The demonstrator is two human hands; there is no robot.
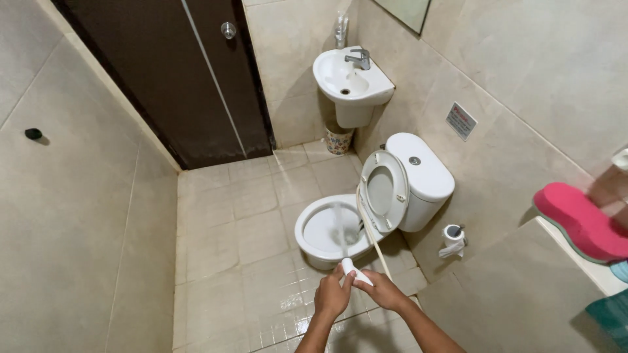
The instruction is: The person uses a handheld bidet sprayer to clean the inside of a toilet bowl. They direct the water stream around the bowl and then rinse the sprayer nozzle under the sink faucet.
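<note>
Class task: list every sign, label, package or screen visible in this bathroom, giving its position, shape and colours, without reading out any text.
Wall sign: small rectangular plate on the tiled wall above the toilet tank, pale with red marking.
Patterned container: on the floor under the sink, round, white with coloured print.
No screens.

A beige tiled floor is seen, wet in front of the toilet standing on it; a patterned bin is set behind the toilet.

— What can't you make out?
— The spray head is mostly wrapped by both hands; the pink thing and mirror are cut off by the frame's edges.
— And the wall sign?
— Too small to tell.
</note>
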